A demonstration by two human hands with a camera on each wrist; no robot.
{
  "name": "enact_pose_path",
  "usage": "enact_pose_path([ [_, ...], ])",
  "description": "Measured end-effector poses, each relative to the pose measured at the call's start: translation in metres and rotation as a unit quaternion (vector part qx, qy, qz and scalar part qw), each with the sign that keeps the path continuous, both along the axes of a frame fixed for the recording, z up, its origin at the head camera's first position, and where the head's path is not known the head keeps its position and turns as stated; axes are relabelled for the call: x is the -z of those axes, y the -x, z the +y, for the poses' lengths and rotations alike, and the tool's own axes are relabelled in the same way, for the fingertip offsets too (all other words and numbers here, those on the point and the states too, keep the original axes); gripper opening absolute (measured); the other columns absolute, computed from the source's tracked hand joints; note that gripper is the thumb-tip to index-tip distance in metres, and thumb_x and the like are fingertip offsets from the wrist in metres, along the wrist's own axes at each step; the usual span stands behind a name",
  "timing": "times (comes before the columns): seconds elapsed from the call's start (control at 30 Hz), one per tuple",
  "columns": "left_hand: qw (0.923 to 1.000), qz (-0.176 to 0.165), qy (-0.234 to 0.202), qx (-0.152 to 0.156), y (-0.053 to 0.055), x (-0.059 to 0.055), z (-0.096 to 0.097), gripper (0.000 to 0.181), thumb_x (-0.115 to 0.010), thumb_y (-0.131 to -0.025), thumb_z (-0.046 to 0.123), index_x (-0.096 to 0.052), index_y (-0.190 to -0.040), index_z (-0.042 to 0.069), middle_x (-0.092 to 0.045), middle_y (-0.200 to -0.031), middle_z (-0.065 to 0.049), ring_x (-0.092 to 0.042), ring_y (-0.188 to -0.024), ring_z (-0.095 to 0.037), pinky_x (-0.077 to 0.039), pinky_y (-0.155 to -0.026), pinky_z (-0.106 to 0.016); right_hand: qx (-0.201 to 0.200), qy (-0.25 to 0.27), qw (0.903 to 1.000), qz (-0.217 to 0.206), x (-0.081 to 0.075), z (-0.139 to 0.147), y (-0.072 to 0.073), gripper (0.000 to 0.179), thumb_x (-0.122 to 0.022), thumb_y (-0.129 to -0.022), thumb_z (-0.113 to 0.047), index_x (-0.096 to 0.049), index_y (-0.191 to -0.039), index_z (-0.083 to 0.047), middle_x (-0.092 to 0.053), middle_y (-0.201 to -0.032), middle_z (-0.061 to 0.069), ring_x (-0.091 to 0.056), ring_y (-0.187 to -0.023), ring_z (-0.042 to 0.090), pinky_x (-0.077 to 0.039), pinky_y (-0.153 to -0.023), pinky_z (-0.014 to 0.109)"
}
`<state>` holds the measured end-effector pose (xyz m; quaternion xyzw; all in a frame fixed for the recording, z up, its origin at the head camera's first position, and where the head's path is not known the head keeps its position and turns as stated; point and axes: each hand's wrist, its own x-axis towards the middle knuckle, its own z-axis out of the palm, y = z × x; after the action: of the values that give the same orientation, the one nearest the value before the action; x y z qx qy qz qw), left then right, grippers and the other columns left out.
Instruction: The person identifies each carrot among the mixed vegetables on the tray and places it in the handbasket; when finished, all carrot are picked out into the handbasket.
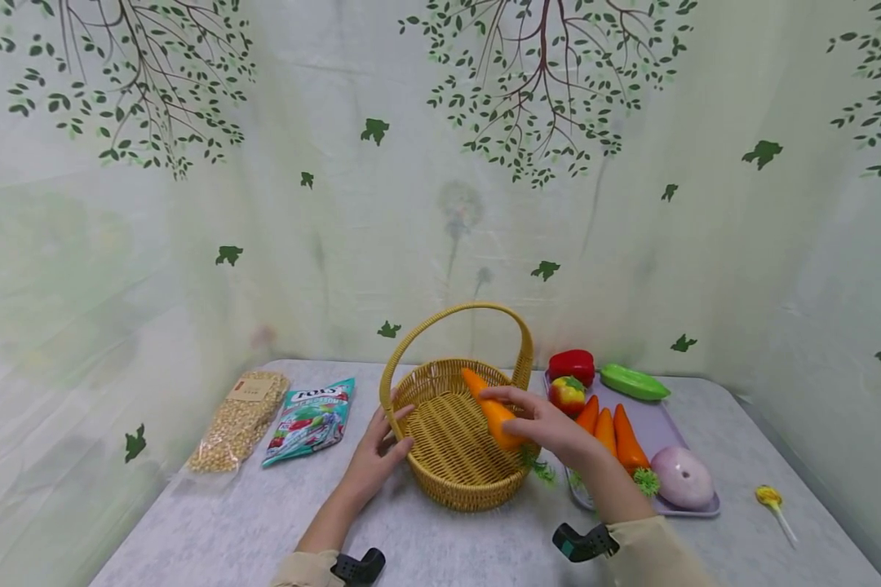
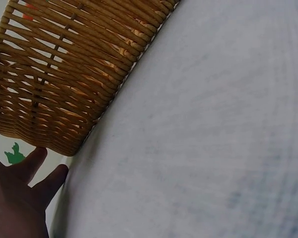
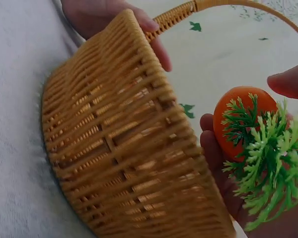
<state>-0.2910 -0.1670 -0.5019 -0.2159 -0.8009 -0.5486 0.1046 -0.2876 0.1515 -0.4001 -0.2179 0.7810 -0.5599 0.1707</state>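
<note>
A round woven basket (image 1: 470,497) with an arched handle stands on the table. At its left side my left hand (image 1: 376,447) holds the rim by the handle's foot, thumb and a finger over the edge. The left wrist view shows two spread fingers (image 2: 52,181) beside the basket's wall. My right hand (image 1: 539,420) holds an orange carrot (image 1: 498,417) over the basket's right side, its tip pointing away and its leafy green top (image 3: 268,158) towards me. In the right wrist view, fingers lie behind the carrot's thick end and the thumb stands above it.
Right of the basket, a lilac tray (image 1: 668,432) bears more carrots (image 1: 627,440), a pale purple round vegetable (image 1: 681,477), peppers (image 1: 571,364) and a green vegetable (image 1: 635,382). A lollipop (image 1: 771,499) lies farther right. Leftward are a kernel bag (image 1: 241,420) and a teal candy bag (image 1: 310,420).
</note>
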Motion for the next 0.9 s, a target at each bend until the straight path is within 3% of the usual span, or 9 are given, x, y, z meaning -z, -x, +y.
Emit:
enact_pose_path([
  [0.27, 1.0000, 0.001, -0.001, -0.004, 0.000, 0.002, -0.002, 0.050, -0.058, -0.100, 0.016, -0.049, -0.147, 0.030, -0.012, -0.170, -0.002, -0.020, -0.154, -0.033, -0.042, -0.111, -0.049, -0.002, -0.026, 0.9997, -0.002, 0.008, -0.034, 0.008, 0.059, -0.062, -0.084, -0.014, -0.055, -0.141, -0.030, -0.044, -0.150, 0.007, -0.050, -0.121, 0.031, -0.050, -0.092, 0.037],
  [0.63, 0.9999, -0.004, 0.009, -0.006, 0.001, 0.004, -0.005, 0.049, -0.058, -0.100, 0.024, -0.047, -0.147, 0.036, -0.013, -0.170, 0.000, -0.019, -0.155, -0.030, -0.043, -0.112, -0.041, -0.002, -0.061, 0.9977, 0.028, 0.027, -0.070, 0.020, 0.048, -0.069, -0.090, -0.020, -0.059, -0.136, -0.024, -0.052, -0.145, 0.010, -0.053, -0.121, 0.028, -0.051, -0.094, 0.041],
  [0.9, 0.9999, -0.014, 0.003, 0.001, -0.001, -0.001, -0.003, 0.049, -0.057, -0.101, 0.024, -0.047, -0.149, 0.021, -0.011, -0.170, -0.005, -0.024, -0.153, -0.034, -0.041, -0.113, -0.046, -0.006, -0.086, 0.9934, 0.076, 0.032, -0.082, 0.026, 0.043, -0.071, -0.091, -0.021, -0.062, -0.132, -0.018, -0.059, -0.139, 0.010, -0.056, -0.120, 0.027, -0.051, -0.097, 0.044],
])
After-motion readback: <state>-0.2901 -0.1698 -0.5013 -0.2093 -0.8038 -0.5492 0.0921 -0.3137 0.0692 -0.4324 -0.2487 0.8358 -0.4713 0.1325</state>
